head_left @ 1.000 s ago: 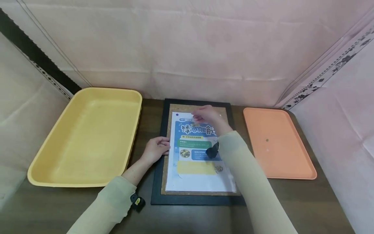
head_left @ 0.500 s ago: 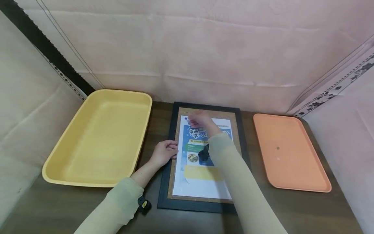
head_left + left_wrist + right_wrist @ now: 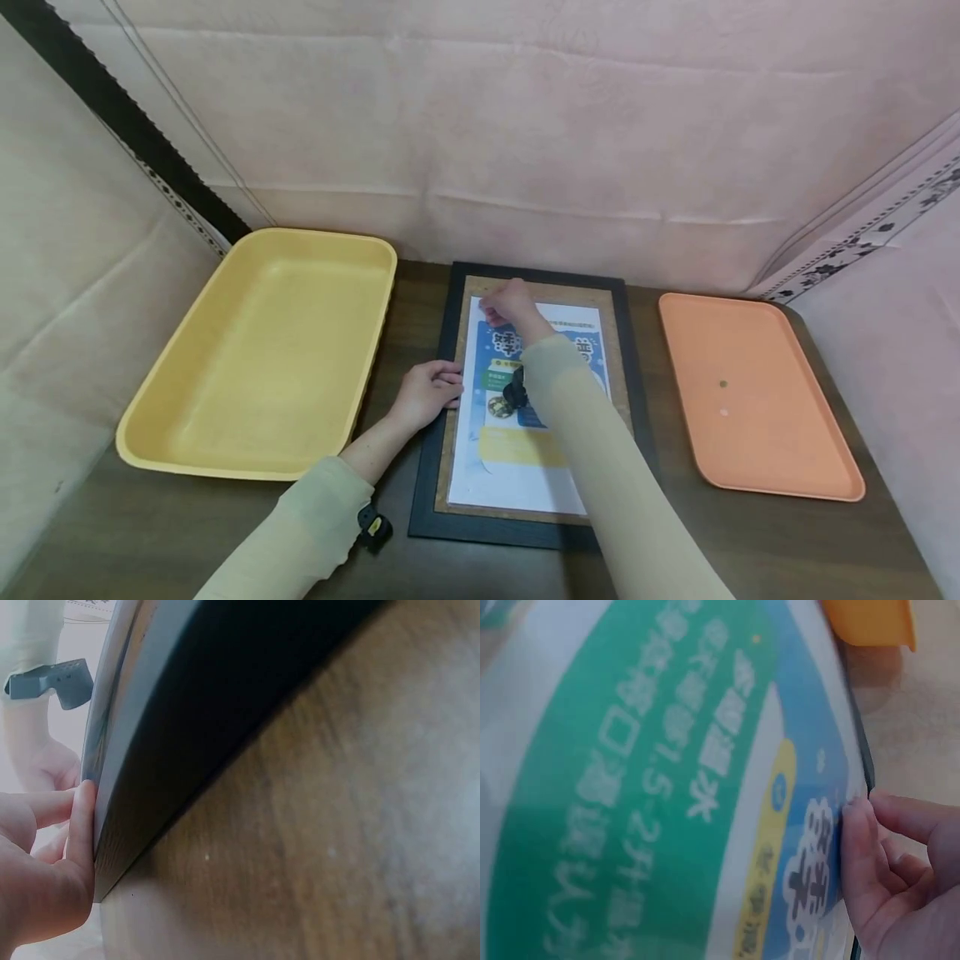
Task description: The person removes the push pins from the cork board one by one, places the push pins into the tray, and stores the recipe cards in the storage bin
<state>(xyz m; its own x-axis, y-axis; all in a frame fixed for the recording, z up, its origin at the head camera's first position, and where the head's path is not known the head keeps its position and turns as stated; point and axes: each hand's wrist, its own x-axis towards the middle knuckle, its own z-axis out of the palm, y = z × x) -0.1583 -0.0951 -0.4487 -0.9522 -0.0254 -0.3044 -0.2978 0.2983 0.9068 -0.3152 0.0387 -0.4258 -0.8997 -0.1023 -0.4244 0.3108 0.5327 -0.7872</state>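
A printed poster sheet (image 3: 498, 479), blue with white lettering and green and yellow bands, lies on a brown board with a black frame (image 3: 426, 500). At the poster's top-left corner, my right hand (image 3: 512, 303) pinches the sheet's edge between thumb and forefinger; the right wrist view shows the fingertips (image 3: 859, 814) right at that edge. My left hand (image 3: 427, 393) rests at the left side of the frame, its fairly straight fingers touching the edge beside the sheet. In the left wrist view, a fingertip (image 3: 85, 796) lies along the frame's side. My right forearm hides the poster's lower right.
To the left stands a deep yellow tray (image 3: 129, 446). A flat orange tray (image 3: 765, 367) lies on the right, with two small spots on it. Pale cloth walls (image 3: 562, 125) enclose the back and sides of the dark wooden table (image 3: 225, 517).
My right hand has moved left along the poster's top to its left corner, covering the dark dot there. The left hand has kept its place at the frame's edge. The head view has shifted slightly.
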